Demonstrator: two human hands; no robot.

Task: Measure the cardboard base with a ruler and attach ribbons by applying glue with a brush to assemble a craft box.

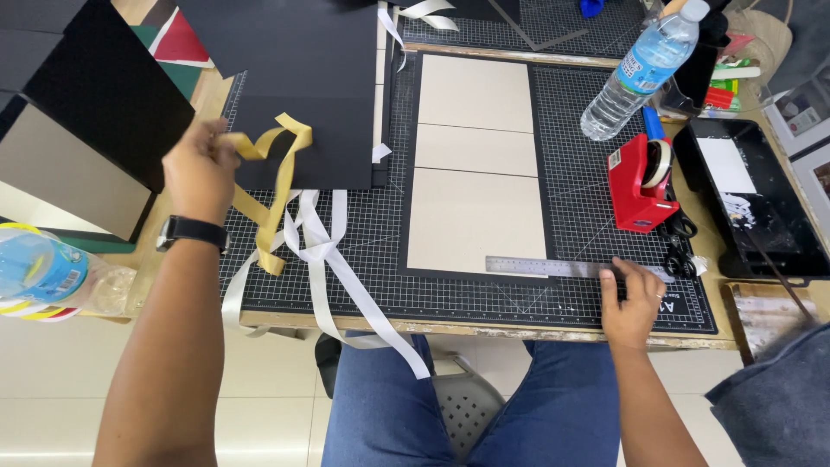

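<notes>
Lifting a yellow strip (275,164) at the frame's left, the left hand (201,170) is pinching it closed-fingered, while the right hand (631,298) is pressing flat fingers on a metal ruler (553,267); three beige panels (475,160) are lying mounted on black board, white strips (333,259) trailing loose.

In your left hand (201,170) the strip (275,173) is mustard yellow, and the strips (333,259) trailing just below that grip are pale silver-white against the black cutting mat (571,186) with its fine white grid. Under your right hand's (631,298) fingertips the ruler (553,267) is dull grey steel, and beside it lie 3 cream panels (475,160) framed in black. Just above that hand the tape dispenser (637,183) is bright red, and your wrist watch (192,231) is black.
</notes>
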